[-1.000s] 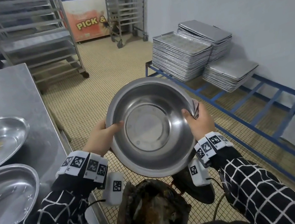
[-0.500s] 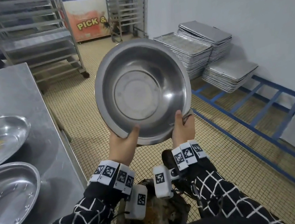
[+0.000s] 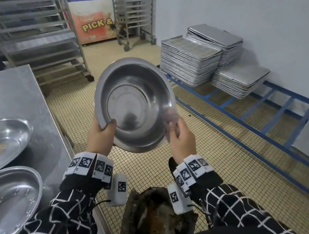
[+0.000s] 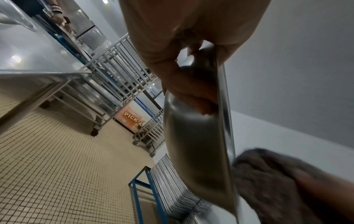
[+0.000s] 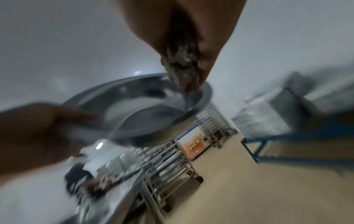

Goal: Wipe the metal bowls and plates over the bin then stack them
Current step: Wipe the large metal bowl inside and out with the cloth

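Since half a second ago the metal bowl (image 3: 135, 103) has dropped from the upper centre of the frame toward the middle, tilted on edge with its inside facing the camera. The left hand (image 3: 101, 137) now grips its lower left rim, thumb inside. The right hand (image 3: 180, 139) pinches a grey cloth (image 4: 268, 178) against the right rim, above the bin (image 3: 156, 221) at bottom centre; two plates (image 3: 8, 197) lie on the bench (image 3: 7, 93) at left.

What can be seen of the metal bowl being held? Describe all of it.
The metal bowl is round, shiny steel with a flat base ring and a narrow rolled rim. It is held tilted, its inside facing the camera, above the bin. The left hand grips its lower-left rim; the right hand presses a grey cloth against its right rim.
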